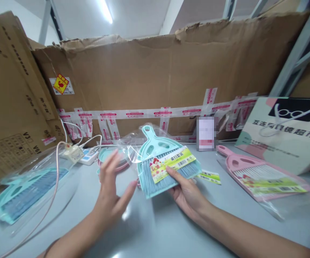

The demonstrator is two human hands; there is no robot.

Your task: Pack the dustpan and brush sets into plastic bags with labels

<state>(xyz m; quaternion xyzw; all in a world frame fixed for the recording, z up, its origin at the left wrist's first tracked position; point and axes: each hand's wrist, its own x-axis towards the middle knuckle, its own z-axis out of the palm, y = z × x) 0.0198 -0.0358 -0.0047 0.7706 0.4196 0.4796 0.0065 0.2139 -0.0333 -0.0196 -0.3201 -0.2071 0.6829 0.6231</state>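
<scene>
My right hand (188,195) grips a teal dustpan and brush set (148,177) by its lower edge, thumb on top. A printed card (180,161) in green, white and yellow lies across the bristles under the thumb. Clear plastic wrap (129,145) shows beside the set's handle, which points up and away from me. My left hand (112,190) is raised just left of the set, fingers apart and slightly blurred, with nothing in it. Behind it, partly hidden, lie round teal and pink items (112,156). Another printed card (211,177) rests on the table.
A bagged teal set (34,190) lies at left, a bagged pink set (262,172) at right. A pale cable (57,179) runs from a charger (74,153) across the grey table (149,229). Cardboard (144,75) walls the back; a printed box (281,132) stands right.
</scene>
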